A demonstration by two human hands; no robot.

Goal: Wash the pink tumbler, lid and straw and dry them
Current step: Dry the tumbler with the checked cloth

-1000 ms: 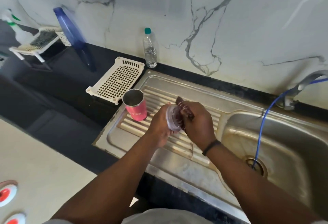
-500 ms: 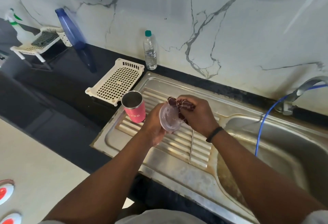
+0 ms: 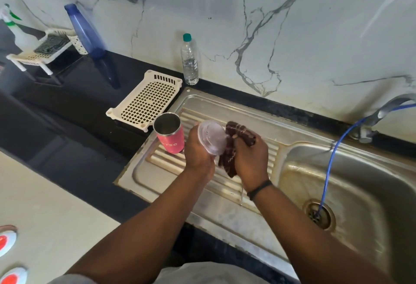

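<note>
Between both gripping hands, clear lid (image 3: 211, 137) in left (image 3: 198, 155), cloth (image 3: 234, 146) in right (image 3: 251, 159).

Two bare forearms come up from the bottom edge, sleeveless all the way to the wrists. The right hand (image 3: 251, 159) has a thin black band (image 3: 258, 189) around its wrist, at about 5 o'clock from the knuckles. The left hand (image 3: 198, 150) and its wrist show nothing worn. At 6 o'clock, between the arms, a strip of light grey garment (image 3: 209, 274) shows.
</note>
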